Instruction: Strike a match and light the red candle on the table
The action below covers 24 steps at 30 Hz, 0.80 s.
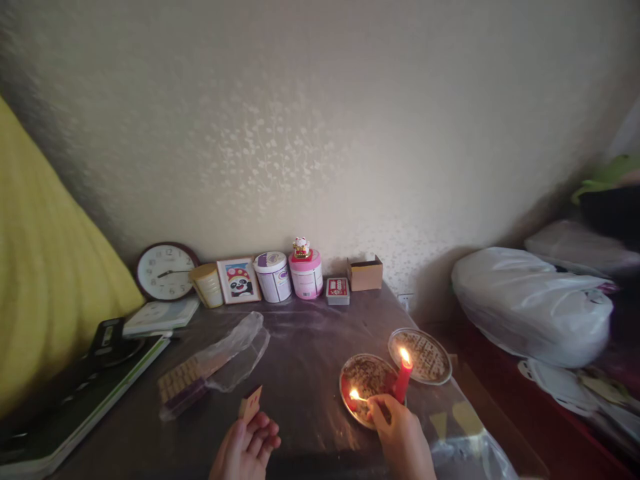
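So the desk (300,387) has a patterned dish (363,380) just ahead of the right hand (403,440), with a lit red candle (403,380) standing upright just right of the fingertips. That grip is pinched on a burning match (359,398), long axis pointing left, flame away from the candle. The left hand (247,450), farther off, pinches a small matchbox (250,403).

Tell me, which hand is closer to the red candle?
Right. The right hand holds a burning match just beside the red candle; the left hand holds a matchbox well off to its left.
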### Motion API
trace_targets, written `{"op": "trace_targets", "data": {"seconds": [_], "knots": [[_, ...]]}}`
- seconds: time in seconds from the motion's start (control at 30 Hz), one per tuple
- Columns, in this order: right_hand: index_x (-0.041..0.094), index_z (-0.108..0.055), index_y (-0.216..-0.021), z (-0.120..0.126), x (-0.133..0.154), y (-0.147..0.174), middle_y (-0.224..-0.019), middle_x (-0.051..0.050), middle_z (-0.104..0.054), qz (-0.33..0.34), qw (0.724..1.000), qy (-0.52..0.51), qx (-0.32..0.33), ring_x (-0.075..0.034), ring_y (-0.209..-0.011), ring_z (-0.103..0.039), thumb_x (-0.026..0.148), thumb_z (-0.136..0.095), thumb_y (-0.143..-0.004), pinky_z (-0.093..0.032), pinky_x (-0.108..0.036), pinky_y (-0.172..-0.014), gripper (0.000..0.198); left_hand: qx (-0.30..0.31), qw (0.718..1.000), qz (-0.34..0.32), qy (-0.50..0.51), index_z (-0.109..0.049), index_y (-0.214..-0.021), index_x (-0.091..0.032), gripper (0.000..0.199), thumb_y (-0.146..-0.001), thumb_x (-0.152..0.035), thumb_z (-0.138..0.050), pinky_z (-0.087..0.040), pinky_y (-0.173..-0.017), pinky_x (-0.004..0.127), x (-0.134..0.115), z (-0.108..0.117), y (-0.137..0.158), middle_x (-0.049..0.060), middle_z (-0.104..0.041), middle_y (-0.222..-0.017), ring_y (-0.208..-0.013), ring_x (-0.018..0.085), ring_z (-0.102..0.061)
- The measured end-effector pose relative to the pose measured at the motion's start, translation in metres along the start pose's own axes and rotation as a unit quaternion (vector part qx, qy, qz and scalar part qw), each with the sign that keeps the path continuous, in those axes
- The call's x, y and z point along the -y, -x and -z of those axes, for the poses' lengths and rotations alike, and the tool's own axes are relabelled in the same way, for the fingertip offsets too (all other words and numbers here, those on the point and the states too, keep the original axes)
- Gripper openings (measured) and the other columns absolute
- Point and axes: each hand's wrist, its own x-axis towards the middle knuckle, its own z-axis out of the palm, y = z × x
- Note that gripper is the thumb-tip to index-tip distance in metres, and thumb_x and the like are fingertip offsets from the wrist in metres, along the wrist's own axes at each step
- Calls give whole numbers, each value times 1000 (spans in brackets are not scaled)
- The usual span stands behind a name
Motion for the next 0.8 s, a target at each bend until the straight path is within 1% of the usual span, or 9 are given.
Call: {"op": "trace_targets", "data": {"seconds": [0.17, 0.27, 0.4, 0.47, 0.57, 0.63, 0.7, 0.73, 0.8], "knots": [[24, -68, -80, -1, 1, 1, -72, -3, -71, 0, 1000, -8, 14, -18, -68, -65, 36, -43, -84, -41, -21, -60, 28, 3, 1000, -9, -19, -63, -71, -15, 31, -55, -40, -73, -54, -59, 35, -2, 1, 1, 7, -68, -68, -65, 23, -65], [24, -67, -82, 0, 0, 2, -74, -2, -71, -9, 999, -29, 15, -18, -68, -64, 38, -42, -85, -41, -21, -60, 29, 0, 1000, -15, -23, -62, -70, -15, 32, -55, -41, -73, -54, -60, 35, -3, 1, 1, 7, -68, -69, -66, 24, -65], [23, -66, -81, 2, 0, 2, -71, -1, -70, -9, 998, -60, 28, -17, -65, -63, 40, -41, -86, -41, -21, -59, 31, -8, 999, -12, -38, -62, -73, -15, 32, -59, -43, -70, -53, -62, 36, -3, 1, 1, 6, -67, -70, -67, 24, -65], [22, -66, -80, 2, 4, 4, -71, -2, -70, 6, 996, -88, 33, -17, -64, -62, 40, -41, -86, -42, -22, -58, 31, -11, 999, -12, -40, -62, -74, -15, 32, -62, -44, -69, -53, -63, 36, -4, 0, 0, 6, -67, -70, -67, 23, -65], [20, -65, -74, 6, 19, 16, -67, -2, -67, 34, 985, -166, 40, -17, -62, -61, 44, -46, -83, -42, -21, -56, 32, -16, 999, -8, -47, -62, -75, -16, 31, -64, -44, -67, -53, -63, 36, -7, 0, 0, 5, -66, -68, -67, 23, -65], [19, -63, -69, 20, 31, 25, -58, -1, -63, 46, 971, -232, 33, -15, -55, -57, 47, -51, -80, -41, -21, -51, 32, -21, 998, 1, -60, -63, -80, -16, 33, -65, -45, -66, -53, -63, 37, -9, 0, -1, 5, -66, -66, -67, 24, -64], [20, -60, -67, 47, 38, 29, -49, 2, -53, 39, 953, -300, -9, -11, -41, -45, 50, -53, -78, -33, -21, -41, 33, -25, 997, 13, -74, -64, -86, -16, 36, -67, -46, -65, -53, -63, 37, -11, 0, -1, 5, -65, -65, -66, 24, -64], [20, -59, -66, 64, 37, 27, -46, 4, -48, 29, 943, -327, -47, -9, -37, -39, 50, -55, -77, -29, -21, -37, 32, -26, 997, 17, -77, -65, -89, -16, 37, -68, -46, -64, -53, -63, 36, -11, 0, -1, 5, -66, -64, -66, 24, -64], [22, -59, -72, 101, 24, 15, -42, 6, -39, 18, 921, -349, -172, -10, -37, -34, 51, -53, -77, -26, -21, -37, 29, -28, 997, 23, -74, -64, -91, -16, 37, -68, -44, -64, -53, -62, 36, -12, -1, 0, 6, -66, -65, -66, 24, -65]]}}
